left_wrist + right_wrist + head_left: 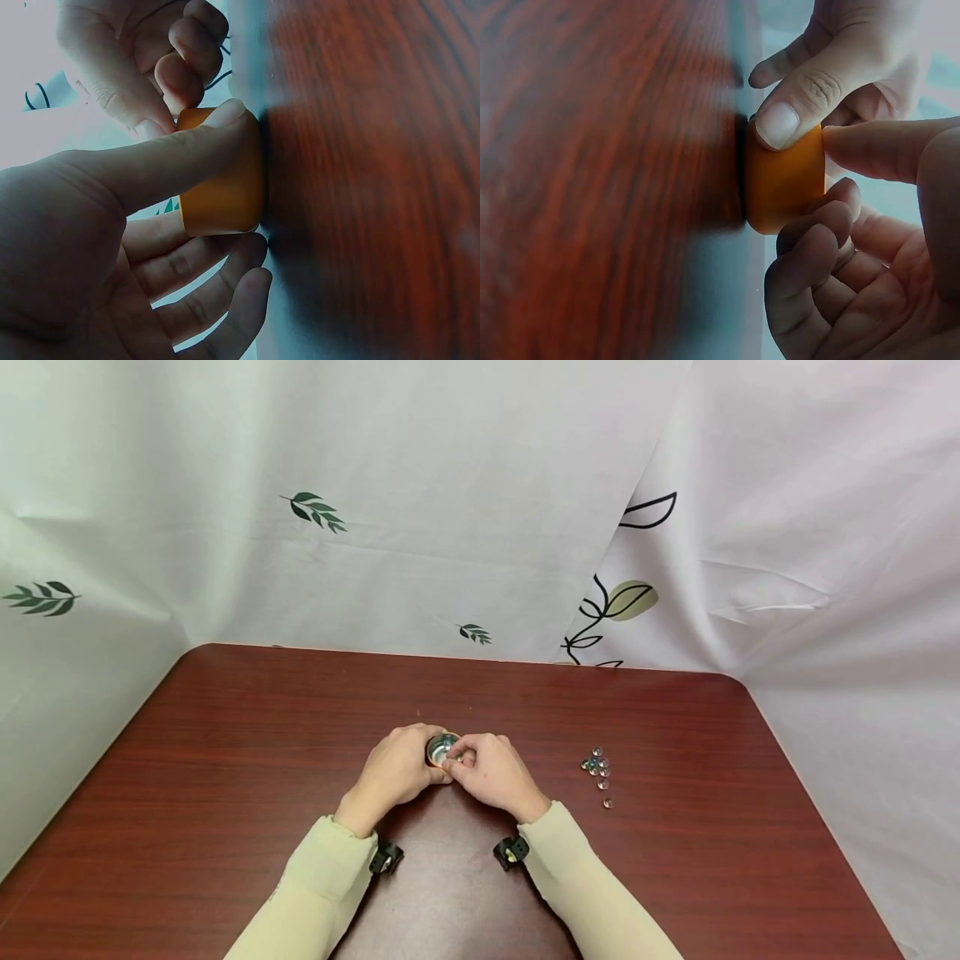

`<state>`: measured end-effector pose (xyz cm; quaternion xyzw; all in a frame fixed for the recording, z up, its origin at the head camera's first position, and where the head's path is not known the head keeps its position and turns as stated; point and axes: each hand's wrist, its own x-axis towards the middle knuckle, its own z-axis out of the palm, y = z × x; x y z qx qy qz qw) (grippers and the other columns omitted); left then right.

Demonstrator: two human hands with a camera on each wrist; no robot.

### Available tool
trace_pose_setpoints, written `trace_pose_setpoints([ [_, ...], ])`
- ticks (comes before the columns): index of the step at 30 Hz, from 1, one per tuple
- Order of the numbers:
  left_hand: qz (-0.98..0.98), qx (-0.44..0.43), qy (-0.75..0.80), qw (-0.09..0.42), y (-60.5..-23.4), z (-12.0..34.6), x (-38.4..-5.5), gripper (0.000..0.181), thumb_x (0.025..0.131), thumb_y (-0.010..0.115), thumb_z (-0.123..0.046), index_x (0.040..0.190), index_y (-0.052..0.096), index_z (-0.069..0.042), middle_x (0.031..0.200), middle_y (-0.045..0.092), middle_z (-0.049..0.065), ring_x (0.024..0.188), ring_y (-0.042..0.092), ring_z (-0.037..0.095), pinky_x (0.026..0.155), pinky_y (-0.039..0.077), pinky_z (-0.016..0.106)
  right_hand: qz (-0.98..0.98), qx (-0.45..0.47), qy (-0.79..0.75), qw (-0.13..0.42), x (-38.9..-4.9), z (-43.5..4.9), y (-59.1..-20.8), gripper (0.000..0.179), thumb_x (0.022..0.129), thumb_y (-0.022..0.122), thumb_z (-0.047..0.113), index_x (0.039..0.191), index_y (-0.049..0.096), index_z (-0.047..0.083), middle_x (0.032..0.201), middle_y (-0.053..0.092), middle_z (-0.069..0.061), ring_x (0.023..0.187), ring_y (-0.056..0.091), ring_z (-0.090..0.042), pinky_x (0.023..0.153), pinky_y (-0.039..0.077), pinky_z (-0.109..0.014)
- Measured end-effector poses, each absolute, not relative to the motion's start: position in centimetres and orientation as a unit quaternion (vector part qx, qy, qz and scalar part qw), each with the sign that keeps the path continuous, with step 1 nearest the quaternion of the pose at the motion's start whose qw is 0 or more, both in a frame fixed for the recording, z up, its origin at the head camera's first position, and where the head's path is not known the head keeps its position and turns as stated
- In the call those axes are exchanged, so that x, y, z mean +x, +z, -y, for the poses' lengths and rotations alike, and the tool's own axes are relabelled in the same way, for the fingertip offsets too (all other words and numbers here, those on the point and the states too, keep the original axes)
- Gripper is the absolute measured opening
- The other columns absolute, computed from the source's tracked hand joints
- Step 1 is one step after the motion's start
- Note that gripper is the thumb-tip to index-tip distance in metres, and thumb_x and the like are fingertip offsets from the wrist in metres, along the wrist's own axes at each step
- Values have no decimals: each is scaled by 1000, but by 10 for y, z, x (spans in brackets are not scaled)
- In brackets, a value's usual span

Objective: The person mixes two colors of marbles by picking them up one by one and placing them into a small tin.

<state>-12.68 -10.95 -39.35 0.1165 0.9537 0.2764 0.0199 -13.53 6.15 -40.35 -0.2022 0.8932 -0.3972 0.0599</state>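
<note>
A small orange cup [222,196] with a shiny silvery inside stands upright on the table, its mouth showing in the head view. My left hand [397,764] grips it from the left, thumb on the near side and fingers around the far side. On the right, my right hand [497,772] bends over the cup. Its thumb touches the rim and its other fingers are curled at the cup's side and mouth. Whether these fingertips hold something is hidden. Several clear glass beads [595,767] lie to the right of the right hand.
The reddish-brown wooden table [262,718] has rounded far corners. A white curtain [420,585] with leaf prints hangs behind it and along the sides. Black devices sit at the left cuff [386,858] and the right cuff [512,852].
</note>
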Motion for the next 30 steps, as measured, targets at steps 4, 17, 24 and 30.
trace_pose_setpoints([
  [4,-953,115,278,23,-394,109,-127,48,75,91,-25,118,72,-14,107,70,2,87,65,19,74,53,40,-892,-201,-401,57,-134,-63,-404,8,91,71,19,93,75,11,57,57,8,47,47,-3,49,39,-21],
  [17,-952,118,281,23,-395,109,-128,51,72,93,-25,117,72,-14,109,70,2,93,66,21,80,53,42,-892,-192,-408,27,-128,-74,-400,10,90,73,16,98,75,10,65,59,9,54,55,-6,54,46,-25],
  [24,-953,113,280,26,-394,109,-128,54,71,93,-25,119,72,-12,111,70,3,96,67,24,81,53,44,-891,-182,-417,20,-123,-85,-397,9,89,75,17,98,75,13,67,60,10,56,56,-6,55,47,-26],
  [30,-953,112,280,27,-395,109,-128,56,71,93,-25,121,71,-12,112,70,3,97,67,24,82,53,44,-887,-178,-425,9,-116,-97,-394,10,89,75,15,98,75,11,69,59,9,58,54,-7,56,47,-26],
])
